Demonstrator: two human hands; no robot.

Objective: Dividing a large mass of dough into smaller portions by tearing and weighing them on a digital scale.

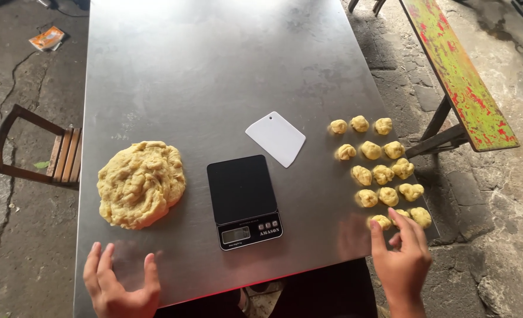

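Note:
A big lump of yellow dough (141, 184) lies on the left of a steel table (214, 70). My left hand (120, 281) rests near the table's front edge just below the lump, fingers spread, holding nothing. A black digital scale (243, 200) sits in the middle with an empty platform. A white plastic scraper (276, 139) lies behind it. Several small dough balls (382, 174) stand in rows at the right edge. My right hand (401, 256) is at the nearest row, its fingertips touching a ball there (400, 214); the hand partly hides that ball.
A wooden chair (43, 154) stands left of the table. A bench with a worn green and red top (459, 73) runs along the right. An orange packet (48, 38) lies on the cracked concrete floor at far left.

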